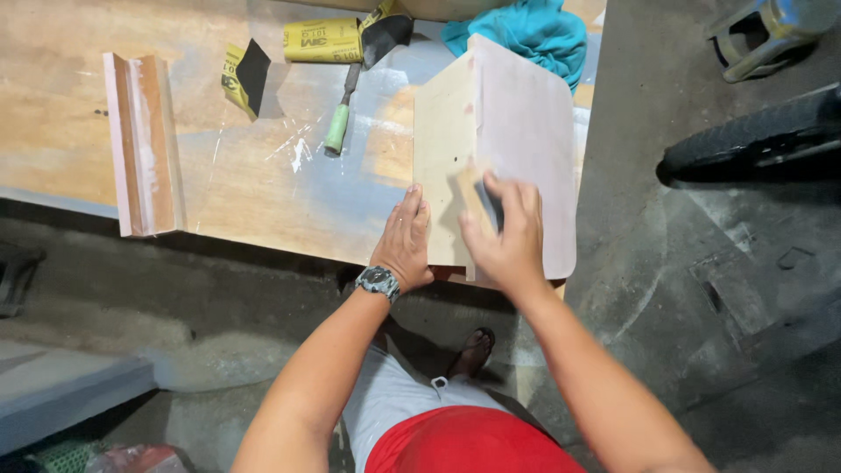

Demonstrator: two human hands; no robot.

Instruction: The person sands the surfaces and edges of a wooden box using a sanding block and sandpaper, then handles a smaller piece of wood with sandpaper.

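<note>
Clearly, panel (pixel 517 131): a rounded-corner board lying at the desk's (pixel 263 193) right end, near edge overhanging toward the person.
Left hand (pixel 405 241): spread flat, fingers together, pressing the panel so it seems kept from sliding.
Right hand (pixel 501 232): curled around a small sanding block (pixel 480 200), bearing down on the surface.
Nearby: putty knife (pixel 350 88), sandpaper sheets (pixel 322 39), teal cloth (pixel 526 31), wooden moulding (pixel 143 144) set aside.

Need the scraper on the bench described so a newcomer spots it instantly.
Start at the plywood worktop, then look to its far edge beside the yellow sandpaper roll. The putty knife lies just right of that roll, the only tool with a pale green handle and dark blade.
</note>
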